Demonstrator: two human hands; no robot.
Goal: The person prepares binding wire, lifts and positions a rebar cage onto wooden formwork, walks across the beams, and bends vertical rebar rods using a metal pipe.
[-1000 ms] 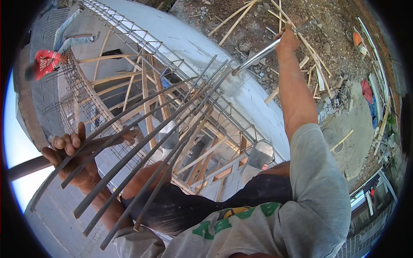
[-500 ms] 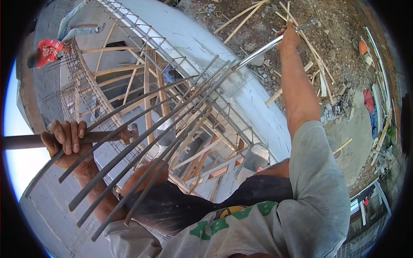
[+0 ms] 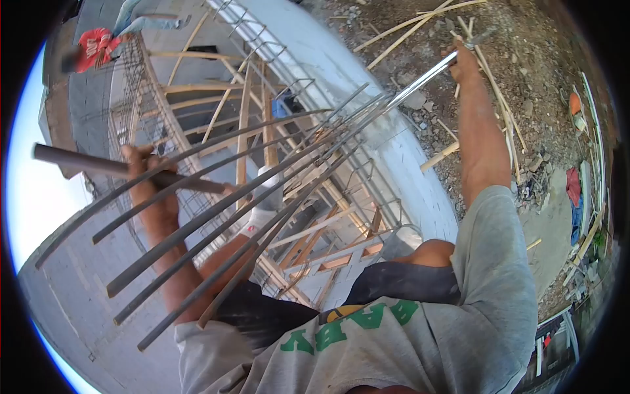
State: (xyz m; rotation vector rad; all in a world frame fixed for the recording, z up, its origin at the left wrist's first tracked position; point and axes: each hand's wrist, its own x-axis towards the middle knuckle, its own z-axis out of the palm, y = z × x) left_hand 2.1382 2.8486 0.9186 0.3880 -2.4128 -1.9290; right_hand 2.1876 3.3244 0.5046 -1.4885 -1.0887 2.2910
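My left hand (image 3: 149, 174) is closed around a dark metal pipe (image 3: 85, 159), which slants down to a brownish end behind several long steel rebars (image 3: 197, 231). Those bars stretch from the lower left to the middle, partly covering the hand. With my arm stretched out at the upper right, my right hand (image 3: 466, 65) grips a shiny metal bar (image 3: 421, 83). Its lower end meets the far ends of the rebars; whether it is fitted over one or lies against it, I cannot tell. A greyish tip (image 3: 484, 36) shows beyond the right hand, slightly blurred.
A rebar cage (image 3: 275, 49) runs along a pale curved wall (image 3: 374, 75). Below are wooden beams (image 3: 244, 125). At the upper left, a person in a red shirt (image 3: 94, 49) is beside more rebar mesh. Rubble ground (image 3: 525, 72) with bamboo poles (image 3: 502, 98) lies right.
My left hand has moved up and right along with the pipe, which has gone from level to slanting. My right hand still grips the shiny bar. The whole view has shifted a little.
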